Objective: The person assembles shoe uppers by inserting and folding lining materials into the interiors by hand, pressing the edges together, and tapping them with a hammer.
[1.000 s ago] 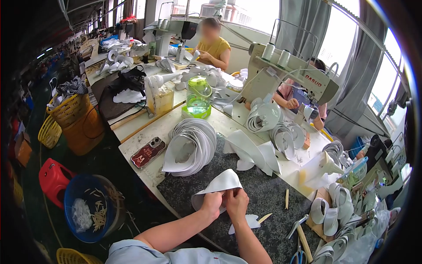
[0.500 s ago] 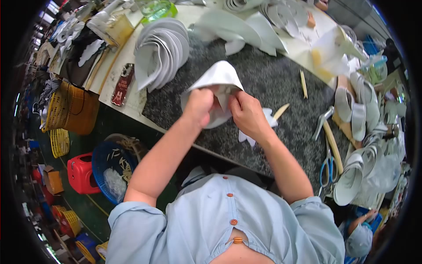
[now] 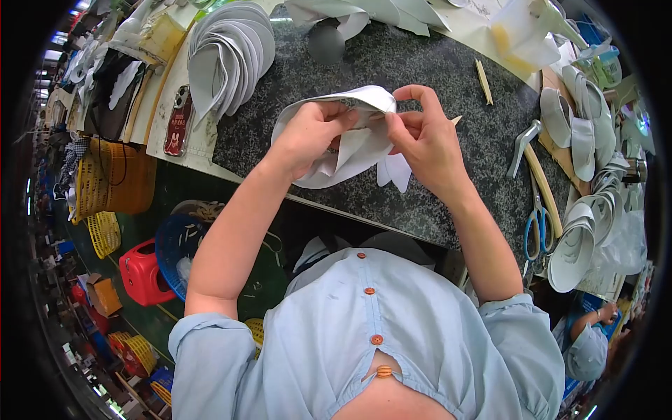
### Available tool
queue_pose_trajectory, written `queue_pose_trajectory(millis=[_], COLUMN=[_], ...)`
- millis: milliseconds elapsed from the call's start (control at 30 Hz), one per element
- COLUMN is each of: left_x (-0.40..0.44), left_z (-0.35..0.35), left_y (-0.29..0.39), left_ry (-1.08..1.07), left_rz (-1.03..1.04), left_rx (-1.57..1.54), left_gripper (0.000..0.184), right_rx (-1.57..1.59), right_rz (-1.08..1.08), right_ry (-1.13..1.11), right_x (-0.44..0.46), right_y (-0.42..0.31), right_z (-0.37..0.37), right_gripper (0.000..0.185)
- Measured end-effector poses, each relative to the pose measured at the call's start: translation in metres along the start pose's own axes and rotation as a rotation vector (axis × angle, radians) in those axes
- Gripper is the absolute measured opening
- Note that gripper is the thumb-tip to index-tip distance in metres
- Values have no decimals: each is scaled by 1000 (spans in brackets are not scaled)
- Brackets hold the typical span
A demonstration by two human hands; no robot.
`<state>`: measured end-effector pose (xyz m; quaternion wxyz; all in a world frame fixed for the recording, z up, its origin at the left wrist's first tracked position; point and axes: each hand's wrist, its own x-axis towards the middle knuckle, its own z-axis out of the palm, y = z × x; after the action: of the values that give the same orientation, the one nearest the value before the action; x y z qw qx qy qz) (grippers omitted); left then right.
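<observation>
A white curved shoe upper piece (image 3: 360,157) is held just above the dark speckled slab (image 3: 434,77). My left hand (image 3: 308,136) is closed on its left side, fingers tucked inside the loop. At its upper right edge, my right hand (image 3: 427,136) pinches the rim between thumb and fingers, the index finger bent and raised. Small white cut pieces (image 3: 395,171) lie on the slab under my right hand. The tip of a pale strip (image 3: 456,120) shows just past that hand.
A stack of white uppers (image 3: 234,52) and a phone (image 3: 179,120) are at the left. Blue-handled scissors (image 3: 537,227), a hammer (image 3: 535,168) and more uppers (image 3: 574,245) are at the right. A blue basin (image 3: 178,241) and red stool (image 3: 145,273) stand below.
The view has tilted down toward my body. My right hand has opened its grip from a tight hold to a looser pinch on the upper's edge, and the piece's inside shows more.
</observation>
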<state>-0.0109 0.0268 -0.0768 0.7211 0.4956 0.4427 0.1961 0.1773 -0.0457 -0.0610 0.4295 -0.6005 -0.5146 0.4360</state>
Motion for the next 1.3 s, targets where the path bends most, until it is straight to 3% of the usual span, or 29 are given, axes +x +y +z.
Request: queue_pose_trajectory(millis=[67,200,267,300,367,467,633,800,1233,1300], left_x=[-3,0,2,2,4,5,6,6,8,14], left_z=[3,0,1,2,6,9,9,10,11,5], left_y=[1,-5,-9,-9,-9,-11,-12,-12,-14,-24], left_ry=[14,-13,13,46,75,63,114,134,151,151], left_rz=[-8,-19,-50,-46,-40,-13,-22,-7,-4,34], left_rx=[-11,73,62,0,-61,-48,21,53,-73,-7], left_gripper=[32,31,30,29,28,28,29,30,28,31], right_rx=[-32,-82,-250,-252,-665,-750,-768,-516,-696,-671], right_rz=[-98,-73,-298,-298,-555,-673,-593,-547,-707,-607], right_ry=[28,2,99,98,172,183,214,284,349,355], right_x=[-1,-5,-7,-7,-9,-3,-2,2,-4,-7], right_y=[5,13,17,18,20,28,33,50,41,35], right_z=[3,5,5,4,1,13,26,38,33,36], right_gripper=[33,27,24,24,20,17,17,11,19,19])
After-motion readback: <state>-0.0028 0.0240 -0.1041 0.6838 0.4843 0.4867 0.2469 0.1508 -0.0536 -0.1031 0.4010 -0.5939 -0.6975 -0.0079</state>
